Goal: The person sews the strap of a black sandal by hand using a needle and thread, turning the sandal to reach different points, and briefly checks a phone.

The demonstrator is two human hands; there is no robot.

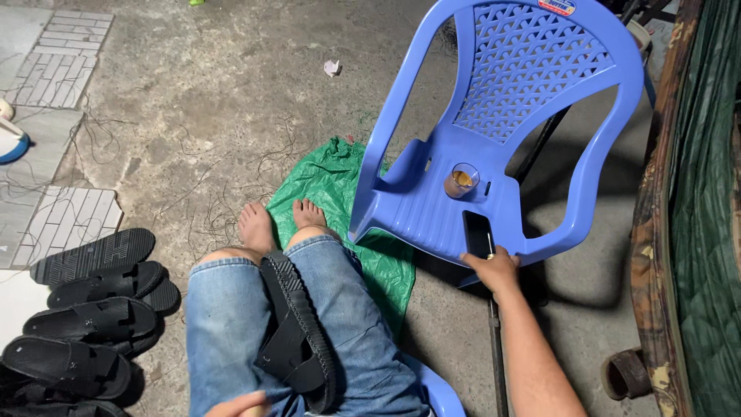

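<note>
Head view: you are gripping the front edge of the blue plastic chair (494, 116) with your right hand (492, 268), fingers clenched over the seat rim just beside the black phone (478, 233) lying on the seat, with a glass of brown drink (461, 180) standing farther back. Your left hand (238, 405) is showing only at the bottom edge, so you cannot tell its fingers' state, and it is resting near the black sandal (297, 332) lying across your lap.
</note>
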